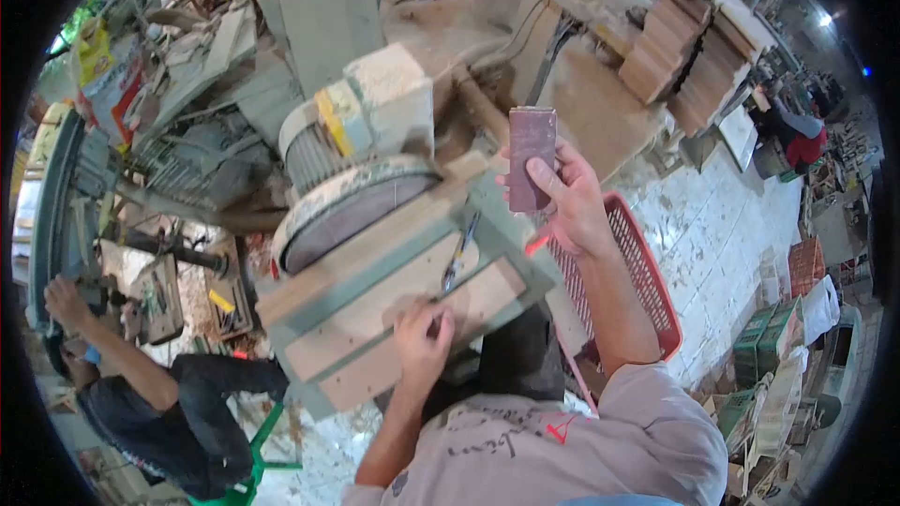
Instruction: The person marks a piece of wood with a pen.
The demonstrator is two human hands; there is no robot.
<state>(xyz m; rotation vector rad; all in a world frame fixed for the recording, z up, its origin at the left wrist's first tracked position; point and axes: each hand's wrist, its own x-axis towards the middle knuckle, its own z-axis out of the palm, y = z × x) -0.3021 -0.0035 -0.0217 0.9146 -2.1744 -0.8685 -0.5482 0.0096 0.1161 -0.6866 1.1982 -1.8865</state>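
sandpaper block (532, 157), a small flat reddish-brown rectangle, is held up in the air in front of the disc sander (352, 211), above the right end of the sander's wooden table (375, 309) and clear of everything else.

going left to right: at the far left another person (150, 384) in dark clothes sits low by a machine, one hand up on it, well apart from the work here. next comes the disc sander, its round brown disc tilted toward the table, with a pale motor housing (375, 103) behind it. the table looks bare apart from a pen or slim tool (459, 253) lying across it near the middle.

the left hand (424, 342) rests on the near edge of the table, fingers curled down onto the wood; whether it pinches anything small under the fingers i cannot tell. the right hand (567, 201) is raised, closed on the sandpaper block with the thumb across its front face and the fingers behind, holding it upright. to the right of that hand a red plastic basket (647, 272) sits below, and stacks of wooden blocks (689, 61) stand farther back.

as a judgement, the work seems to be at a pause for checking: the piece is off the disc and being looked over, nothing is pressed to the disc, so any sanding is either between passes or not begun.
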